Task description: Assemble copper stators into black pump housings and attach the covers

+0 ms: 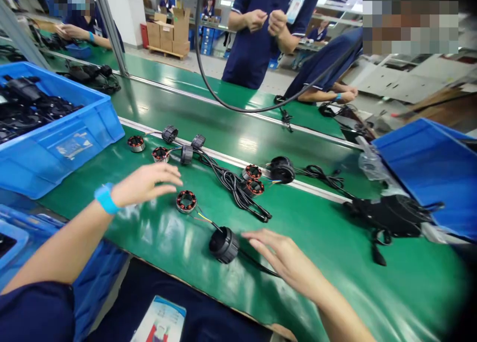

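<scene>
My left hand [151,183] hovers with its fingers stretched out and apart, holding nothing. Just right of it a motor stator [186,201] with copper-coloured windings lies on the green bench top [156,252]. Thin coloured wires run from this stator into a black ribbed motor housing [224,245], which rests with its opening toward the left. My right hand [278,252] is beside the housing, fingers extended and nothing gripped. Under that hand passes the black cable [257,263] leaving the housing; whether the hand touches it I cannot tell.
More stators [160,154], black housings [282,169] and bundled cables [233,183] lie along a metal strip. A blue bin [89,133] of black parts stands left, another blue bin [428,168] right. A cable [223,103] hangs overhead. Co-workers [257,39] are across the bench.
</scene>
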